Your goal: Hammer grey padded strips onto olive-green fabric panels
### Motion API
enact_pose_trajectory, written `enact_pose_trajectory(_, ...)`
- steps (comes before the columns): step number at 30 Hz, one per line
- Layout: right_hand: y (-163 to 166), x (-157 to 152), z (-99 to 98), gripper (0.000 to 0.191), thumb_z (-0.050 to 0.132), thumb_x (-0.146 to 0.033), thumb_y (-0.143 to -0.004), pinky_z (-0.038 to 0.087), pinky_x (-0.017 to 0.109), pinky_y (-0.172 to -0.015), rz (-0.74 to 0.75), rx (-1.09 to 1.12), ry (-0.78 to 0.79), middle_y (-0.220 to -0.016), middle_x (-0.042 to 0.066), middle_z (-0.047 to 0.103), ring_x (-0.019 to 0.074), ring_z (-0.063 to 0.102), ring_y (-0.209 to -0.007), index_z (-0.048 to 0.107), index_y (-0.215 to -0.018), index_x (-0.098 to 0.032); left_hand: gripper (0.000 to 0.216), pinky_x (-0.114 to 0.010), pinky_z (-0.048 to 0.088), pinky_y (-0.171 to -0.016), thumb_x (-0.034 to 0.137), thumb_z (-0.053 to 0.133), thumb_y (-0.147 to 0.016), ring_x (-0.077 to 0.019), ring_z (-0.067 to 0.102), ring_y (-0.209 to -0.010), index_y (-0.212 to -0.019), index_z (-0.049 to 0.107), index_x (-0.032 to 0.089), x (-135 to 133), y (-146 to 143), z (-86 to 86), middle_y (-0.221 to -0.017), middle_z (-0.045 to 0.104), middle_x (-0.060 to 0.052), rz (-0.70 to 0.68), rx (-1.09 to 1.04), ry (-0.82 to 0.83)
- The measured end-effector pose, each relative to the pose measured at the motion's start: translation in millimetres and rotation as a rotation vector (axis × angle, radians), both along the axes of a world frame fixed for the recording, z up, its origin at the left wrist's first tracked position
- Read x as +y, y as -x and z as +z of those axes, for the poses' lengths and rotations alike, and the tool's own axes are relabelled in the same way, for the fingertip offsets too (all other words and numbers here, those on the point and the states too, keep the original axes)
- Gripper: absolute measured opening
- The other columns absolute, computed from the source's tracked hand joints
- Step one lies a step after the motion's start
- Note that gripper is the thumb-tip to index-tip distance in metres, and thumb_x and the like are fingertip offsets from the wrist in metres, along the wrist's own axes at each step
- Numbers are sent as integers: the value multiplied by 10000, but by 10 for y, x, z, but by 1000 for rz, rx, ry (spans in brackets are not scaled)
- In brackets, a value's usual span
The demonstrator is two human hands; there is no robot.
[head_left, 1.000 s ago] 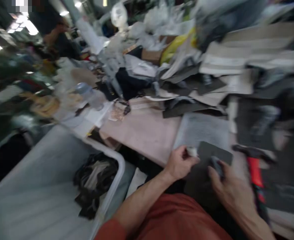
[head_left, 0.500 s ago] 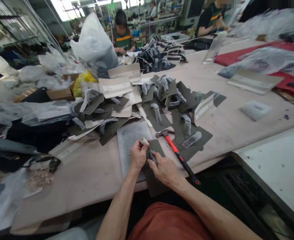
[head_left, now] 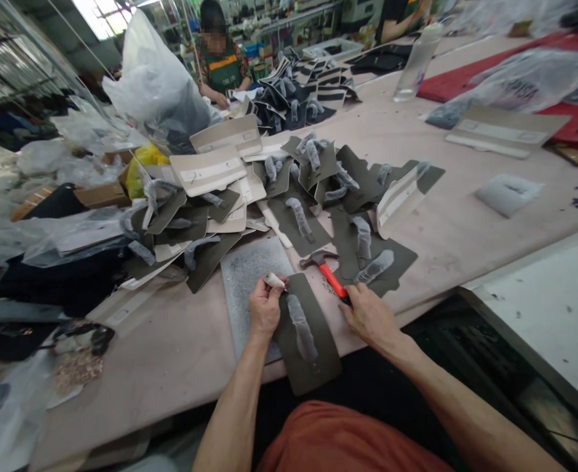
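Observation:
My left hand [head_left: 266,308] is closed around a short tool with a pale, wrapped-looking end [head_left: 273,280], at the top edge of a dark olive panel [head_left: 321,321]. A plastic-wrapped handle [head_left: 302,328] lies along this panel, which overhangs the table's front edge. Under its left side is a speckled grey board [head_left: 239,282]. To the right, my right hand [head_left: 371,316] is wrapped round the grip of a claw hammer [head_left: 334,280] with a red and black handle. The hammer's head points away from me and rests on or just above the table.
More olive panels with wrapped handles [head_left: 296,219] lie heaped beyond the board. A clear bottle [head_left: 416,65] stands at the back right, near plastic bags on red material. Across the table sits a co-worker [head_left: 224,62]. A foam piece [head_left: 508,195] lies to the right.
My right hand has left the wrapped handle and moved right onto the hammer's grip. The wrapped handle now shows in full. My left hand still holds the pale-ended tool.

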State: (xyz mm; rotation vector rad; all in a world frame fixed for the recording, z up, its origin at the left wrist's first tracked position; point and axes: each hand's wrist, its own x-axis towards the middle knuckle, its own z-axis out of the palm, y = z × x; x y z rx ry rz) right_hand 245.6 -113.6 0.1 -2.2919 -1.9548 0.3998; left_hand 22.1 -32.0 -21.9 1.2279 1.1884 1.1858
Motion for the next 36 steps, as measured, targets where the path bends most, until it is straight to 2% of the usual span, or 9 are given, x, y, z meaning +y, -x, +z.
enact_pose_trajectory(4, -46, 61, -21, 204, 512, -266, -911, 351, 308, -682, -19, 82, 65, -1004, 103, 622, 227, 613, -848, 562, -1074, -156, 216, -334, 537, -904, 341, 650, -868, -194, 702, -929, -1004, 668, 174, -4, -16, 2, -970, 752, -57, 2, 102, -30)
enact_pose_trajectory(10, -103, 192, 43, 68, 561, -259, -797, 274, 281, -580, -73, 331, 151, -674, 11, 563, 164, 517, -644, 536, -807, -197, 213, -318, 534, -895, 346, 645, -862, -189, 706, -922, -997, 658, 182, -2, -38, 9, -965, 754, -49, 11, 120, -14)
enact_pose_trajectory(16, -6, 186, 77, 146, 574, -239, -762, 388, 235, -462, -458, 1356, 395, -639, -31, 547, 119, 508, -495, 440, -820, -221, 154, -299, 525, -864, 274, 590, -883, -187, 695, -906, -998, 658, 198, -60, -67, 99, -960, 755, -41, 15, 331, -109)
enact_pose_trajectory(19, 38, 197, 120, 126, 530, -315, -853, 334, 198, -400, -531, 1624, 521, -612, -57, 465, 71, 391, -416, 487, -848, -197, 167, -309, 521, -849, 226, 574, -875, -195, 686, -897, -1022, 652, 211, -107, -83, 119, -975, 751, -43, -28, 460, -226)
enact_pose_trajectory(23, 19, 224, 448, 311, 508, -509, -904, 199, 191, -357, -453, 1469, 348, -566, -93, 352, 52, 229, -375, 467, -807, -217, 196, -313, 514, -849, 211, 556, -880, -200, 680, -909, -1051, 651, 218, -137, -86, 82, -977, 736, -44, -98, 516, -325)
enact_pose_trajectory(28, -69, 143, 1007, 386, 355, -557, -971, 302, 252, -486, -29, 722, -279, -589, -21, 463, 119, 420, -498, 460, -792, -231, 166, -302, 508, -828, 191, 557, -874, -192, 673, -873, -1002, 660, 208, -126, -78, 66, -936, 730, -41, -85, 493, -300)
enact_pose_trajectory(30, -71, 89, 1059, 345, 337, -486, -985, 276, 273, -509, 111, 433, -310, -586, -4, 486, 130, 424, -496, 453, -785, -230, 177, -306, 507, -830, 189, 562, -866, -194, 671, -883, -1016, 656, 204, -112, -74, 58, -950, 731, -44, -79, 492, -288)
enact_pose_trajectory(33, -56, 63, 1084, 298, 346, -407, -994, 189, 295, -498, 324, 140, -152, -569, 0, 507, 132, 387, -445, 478, -805, -218, 161, -293, 504, -787, 184, 573, -850, -185, 664, -823, -984, 659, 202, -90, -66, 29, -883, 724, -32, -59, 500, -275)
enact_pose_trajectory(36, -54, 98, 1298, 318, 338, -406, -1014, 181, 288, -494, 378, 116, -219, -565, -10, 503, 129, 397, -446, 482, -809, -211, 147, -282, 499, -779, 174, 576, -845, -180, 662, -817, -960, 662, 205, -85, -57, 8, -870, 721, -28, -66, 493, -279)
